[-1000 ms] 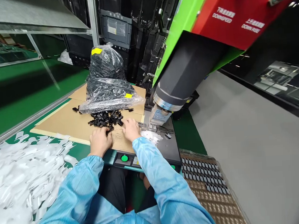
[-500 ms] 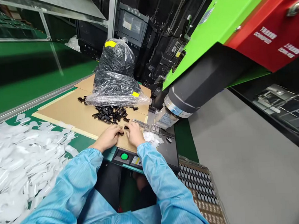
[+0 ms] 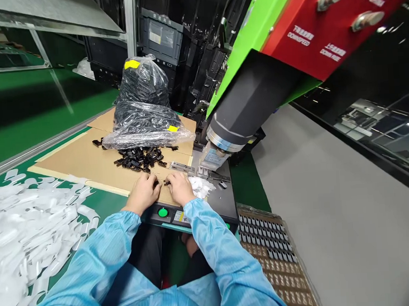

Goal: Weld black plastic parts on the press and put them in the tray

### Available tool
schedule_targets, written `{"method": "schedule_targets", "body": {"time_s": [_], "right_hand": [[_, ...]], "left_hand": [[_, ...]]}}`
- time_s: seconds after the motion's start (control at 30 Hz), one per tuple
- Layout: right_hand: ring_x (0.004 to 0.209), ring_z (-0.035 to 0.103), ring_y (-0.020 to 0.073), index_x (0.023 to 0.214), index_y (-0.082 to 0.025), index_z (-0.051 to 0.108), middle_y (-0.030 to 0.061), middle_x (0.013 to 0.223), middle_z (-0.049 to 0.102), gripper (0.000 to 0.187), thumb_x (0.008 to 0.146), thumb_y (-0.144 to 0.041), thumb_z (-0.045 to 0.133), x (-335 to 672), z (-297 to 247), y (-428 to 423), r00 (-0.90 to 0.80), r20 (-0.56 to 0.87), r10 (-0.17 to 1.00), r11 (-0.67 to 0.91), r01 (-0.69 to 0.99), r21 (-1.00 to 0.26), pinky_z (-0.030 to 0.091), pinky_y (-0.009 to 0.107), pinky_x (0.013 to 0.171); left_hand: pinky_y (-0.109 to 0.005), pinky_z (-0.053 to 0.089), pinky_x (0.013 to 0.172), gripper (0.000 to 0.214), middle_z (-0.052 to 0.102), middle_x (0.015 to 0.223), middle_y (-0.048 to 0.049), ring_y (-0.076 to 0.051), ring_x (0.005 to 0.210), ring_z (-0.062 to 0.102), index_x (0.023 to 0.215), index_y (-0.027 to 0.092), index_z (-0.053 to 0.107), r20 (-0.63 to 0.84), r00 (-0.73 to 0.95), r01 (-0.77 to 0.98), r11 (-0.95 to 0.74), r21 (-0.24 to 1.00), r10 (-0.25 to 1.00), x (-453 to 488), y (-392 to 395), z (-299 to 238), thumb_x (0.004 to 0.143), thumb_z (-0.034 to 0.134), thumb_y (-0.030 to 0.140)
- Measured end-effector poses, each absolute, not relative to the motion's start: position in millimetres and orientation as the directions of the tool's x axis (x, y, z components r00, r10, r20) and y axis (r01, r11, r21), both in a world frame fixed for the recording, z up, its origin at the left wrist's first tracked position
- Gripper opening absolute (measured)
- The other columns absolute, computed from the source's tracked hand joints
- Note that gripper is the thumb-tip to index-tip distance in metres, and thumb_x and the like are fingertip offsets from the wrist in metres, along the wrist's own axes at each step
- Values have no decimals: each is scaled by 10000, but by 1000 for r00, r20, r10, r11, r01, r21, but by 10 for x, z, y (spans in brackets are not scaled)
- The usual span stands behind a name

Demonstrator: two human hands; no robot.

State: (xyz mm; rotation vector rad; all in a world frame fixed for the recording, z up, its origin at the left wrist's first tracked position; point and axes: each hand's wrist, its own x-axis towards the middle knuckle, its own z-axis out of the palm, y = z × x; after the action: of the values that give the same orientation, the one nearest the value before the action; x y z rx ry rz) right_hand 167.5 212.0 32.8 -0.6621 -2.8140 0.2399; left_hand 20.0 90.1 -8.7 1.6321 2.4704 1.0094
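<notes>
My left hand (image 3: 143, 193) and my right hand (image 3: 179, 188) rest close together on the near edge of a brown cardboard sheet (image 3: 87, 162), fingers curled around small black plastic parts. A loose pile of the same black parts (image 3: 139, 158) lies just beyond my fingers, spilling from a clear plastic bag (image 3: 143, 110) full of them. Right of my right hand sits a small heap of white pieces (image 3: 200, 186) on the machine's black base plate (image 3: 221, 202), under the grey cylinder head (image 3: 243, 109).
A green and red press machine (image 3: 287, 32) looms at the upper right. A green button (image 3: 163, 213) sits on the panel by my wrists. White plastic strips (image 3: 25, 228) cover the left. A tray of small dark parts (image 3: 269, 246) lies at the lower right. Black crates (image 3: 162, 35) stand behind.
Both hands drew back from the black pile toward the cardboard's near edge and came together, fingers pinching small black parts. The camera view shifted slightly.
</notes>
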Motion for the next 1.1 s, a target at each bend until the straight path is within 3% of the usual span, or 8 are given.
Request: {"method": "schedule_targets", "body": {"time_s": [0.13, 0.23, 0.37, 0.5, 0.73, 0.9, 1.1], "right_hand": [[1133, 594, 244, 1199, -268, 720, 56, 1159, 722, 249, 1028, -134, 598, 1723, 338, 2124, -876, 153, 458, 874, 412, -259, 471, 383, 1030], [1164, 612, 249, 1223, -239, 730, 71, 1195, 734, 242, 1005, -153, 669, 1950, 351, 2198, -827, 260, 498, 839, 384, -386, 482, 387, 1057], [1120, 659, 235, 1218, -230, 752, 71, 1197, 749, 241, 999, -162, 677, 2480, 310, 2422, -606, 433, 667, 724, 389, -570, 513, 374, 1051], [922, 676, 218, 1223, -199, 765, 80, 1126, 739, 251, 994, -189, 661, 2837, 232, 2722, -340, 451, 825, 564, 515, -646, 555, 363, 949], [1104, 625, 272, 1267, -213, 756, 115, 1164, 685, 265, 1051, -273, 615, 2812, 185, 2921, -355, 468, 810, 567, 679, -466, 514, 383, 1029], [1179, 546, 306, 1415, -225, 676, 136, 1218, 643, 358, 1087, -284, 544, 2795, 210, 2843, -508, 459, 729, 664, 689, -290, 478, 428, 1076], [1173, 513, 330, 1416, -218, 649, 152, 1229, 607, 376, 1047, -259, 587, 2745, 332, 2818, -541, 371, 755, 639, 734, -228, 490, 472, 1054]], "left_hand": [[-438, 563, 975, 201, 601, 1095, -140, -307, 1045, 658, 1078, 216, 664, 332, -428, 835, 227, 502, 841, 128, 876, -115, 994, 549, 358], [-429, 571, 935, 240, 657, 1064, -128, -302, 1012, 679, 1090, 223, 700, 288, -464, 809, 268, 523, 838, 70, 827, -107, 983, 553, 380], [-404, 584, 939, 285, 740, 1070, -91, -272, 980, 709, 1109, 237, 737, 261, -544, 695, 254, 673, 797, 186, 918, -40, 955, 614, 443], [-380, 601, 943, 328, 765, 1152, -99, -250, 984, 726, 1152, 212, 773, 335, -450, 650, 47, 758, 828, 584, 1411, 140, 963, 620, 432], [-433, 587, 1021, 294, 756, 1113, -136, -294, 1066, 719, 1145, 185, 798, 445, -217, 780, -120, 615, 869, 1070, 2371, 256, 979, 578, 288], [-446, 561, 1081, 320, 713, 1203, -161, -303, 1166, 679, 1216, 186, 771, 467, -134, 812, -174, 557, 874, 1085, 2451, 110, 1003, 549, 273], [-476, 563, 1079, 349, 680, 1152, -166, -321, 1170, 659, 1281, 179, 722, 454, -23, 865, -211, 456, 891, 1064, 2428, 131, 973, 569, 239]]}}
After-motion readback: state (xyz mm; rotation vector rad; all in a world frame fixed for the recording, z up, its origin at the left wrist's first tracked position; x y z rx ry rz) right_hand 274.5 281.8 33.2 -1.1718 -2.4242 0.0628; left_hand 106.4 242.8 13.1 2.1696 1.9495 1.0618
